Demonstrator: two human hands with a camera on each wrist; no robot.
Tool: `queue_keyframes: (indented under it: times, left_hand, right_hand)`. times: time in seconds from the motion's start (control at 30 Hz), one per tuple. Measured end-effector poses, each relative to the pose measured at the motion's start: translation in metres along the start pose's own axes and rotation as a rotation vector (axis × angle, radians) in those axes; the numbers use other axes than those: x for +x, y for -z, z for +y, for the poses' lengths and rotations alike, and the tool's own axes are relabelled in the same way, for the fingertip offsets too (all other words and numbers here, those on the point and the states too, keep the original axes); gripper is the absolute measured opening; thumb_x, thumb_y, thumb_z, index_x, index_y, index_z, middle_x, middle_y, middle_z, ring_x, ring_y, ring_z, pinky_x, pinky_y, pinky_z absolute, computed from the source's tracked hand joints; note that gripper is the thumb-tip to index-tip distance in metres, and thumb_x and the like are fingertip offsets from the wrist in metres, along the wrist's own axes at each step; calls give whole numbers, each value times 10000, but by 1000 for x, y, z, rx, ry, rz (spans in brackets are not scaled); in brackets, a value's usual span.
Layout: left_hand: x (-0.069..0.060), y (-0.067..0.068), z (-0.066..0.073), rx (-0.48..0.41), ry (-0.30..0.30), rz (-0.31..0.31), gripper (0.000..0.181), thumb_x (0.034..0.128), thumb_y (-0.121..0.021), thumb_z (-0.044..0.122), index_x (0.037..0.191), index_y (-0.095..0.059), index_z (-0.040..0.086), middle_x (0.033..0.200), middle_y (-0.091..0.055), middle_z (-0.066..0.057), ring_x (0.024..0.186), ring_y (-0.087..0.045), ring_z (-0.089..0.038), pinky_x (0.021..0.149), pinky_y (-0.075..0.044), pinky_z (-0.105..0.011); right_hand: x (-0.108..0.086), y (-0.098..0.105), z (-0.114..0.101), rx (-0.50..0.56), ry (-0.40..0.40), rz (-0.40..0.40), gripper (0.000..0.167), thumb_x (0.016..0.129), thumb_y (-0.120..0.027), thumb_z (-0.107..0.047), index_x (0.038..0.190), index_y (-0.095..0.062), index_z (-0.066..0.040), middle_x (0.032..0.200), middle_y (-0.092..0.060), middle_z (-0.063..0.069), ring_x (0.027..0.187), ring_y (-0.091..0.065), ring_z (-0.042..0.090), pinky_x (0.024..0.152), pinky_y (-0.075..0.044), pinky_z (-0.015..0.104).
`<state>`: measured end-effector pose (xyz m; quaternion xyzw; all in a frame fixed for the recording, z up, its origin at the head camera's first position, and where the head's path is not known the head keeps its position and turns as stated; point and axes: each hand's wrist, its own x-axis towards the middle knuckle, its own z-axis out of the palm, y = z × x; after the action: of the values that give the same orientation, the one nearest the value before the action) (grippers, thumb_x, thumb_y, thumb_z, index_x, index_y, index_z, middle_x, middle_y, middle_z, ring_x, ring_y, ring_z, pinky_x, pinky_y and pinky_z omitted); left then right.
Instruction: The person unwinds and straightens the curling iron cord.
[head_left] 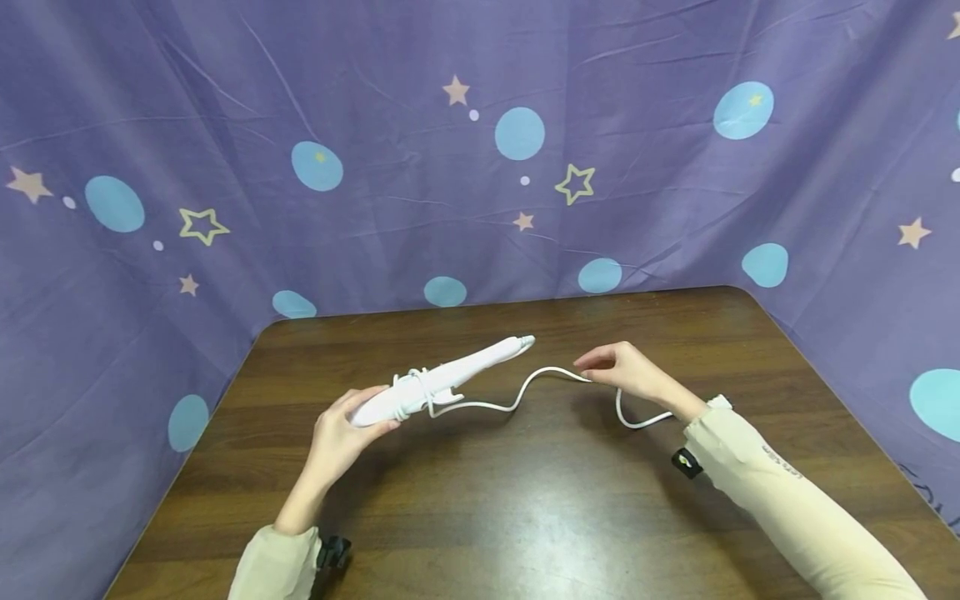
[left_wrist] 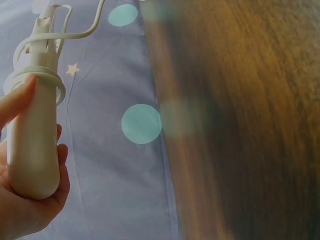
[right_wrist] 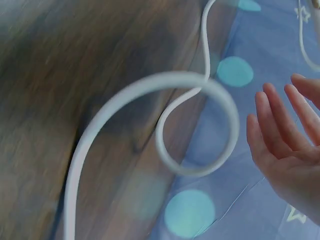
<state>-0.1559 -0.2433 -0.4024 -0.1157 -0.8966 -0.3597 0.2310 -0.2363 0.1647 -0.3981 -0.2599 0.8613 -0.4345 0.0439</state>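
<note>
A long white wand-shaped device [head_left: 467,367], possibly a curling iron, is held tilted above the table, its narrow end up and to the right. My left hand [head_left: 341,437] grips its thick rounded end [left_wrist: 34,150], thumb on the near side. White cord [left_wrist: 42,75] winds around the device's body. From there the cord [head_left: 487,406] runs in waves to my right hand [head_left: 630,371], whose thumb and fingers are extended beside it; whether they touch it is unclear. The right wrist view shows relaxed fingers [right_wrist: 280,125] and the cord looping [right_wrist: 165,80] beside the hand.
A brown wooden table [head_left: 480,500] lies below both hands. Behind it and at the sides hangs a purple cloth [head_left: 390,92] with stars and blue dots. More cord [head_left: 637,425] curves beneath my right wrist, near the sleeve [head_left: 772,483].
</note>
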Motion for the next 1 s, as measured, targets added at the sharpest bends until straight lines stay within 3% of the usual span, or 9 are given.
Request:
queue_keyframes:
  times: [0.1, 0.17, 0.33, 0.8, 1.0]
  left_hand:
    - [1, 0, 2, 2, 2, -3, 491, 564, -823, 146, 1026, -657, 119, 866, -637, -6, 765, -514, -117, 658, -361, -203]
    - [1, -1, 2, 3, 3, -4, 490, 563, -823, 145, 1024, -658, 119, 862, -637, -5, 762, -514, -116, 656, -362, -204]
    - [2, -1, 4, 3, 6, -8, 493, 566, -823, 152, 1028, -656, 118, 865, -637, -4, 763, -515, -120, 656, -365, -209]
    - [3, -3, 8, -2, 10, -21, 489, 574, -819, 161, 1031, -656, 105, 890, -642, -26, 779, -523, -134, 667, -371, -231]
    - [3, -5, 9, -4, 3, -20, 487, 572, -820, 156, 1030, -658, 115, 889, -641, -14, 785, -523, -125, 673, -368, -224]
  right_hand:
    - [-5, -4, -24, 24, 7, -26, 195, 811, -579, 2, 981, -622, 86, 940, -639, 205, 888, -589, 291, 759, -450, 335]
    - [-5, -9, -29, 32, 24, -35, 195, 805, -582, -6, 976, -627, 78, 927, -645, 191, 880, -592, 273, 759, -451, 347]
    - [0, -28, -17, 64, 71, -42, 193, 803, -612, -75, 973, -656, 2, 930, -659, 122, 883, -596, 189, 769, -454, 319]
    - [10, -74, -39, 118, 166, -90, 214, 808, -607, -94, 987, -653, 12, 917, -659, 114, 841, -595, 95, 757, -459, 266]
    - [15, -91, -43, 104, 205, -42, 229, 797, -623, -105, 994, -649, 9, 937, -656, 116, 874, -598, 225, 792, -448, 343]
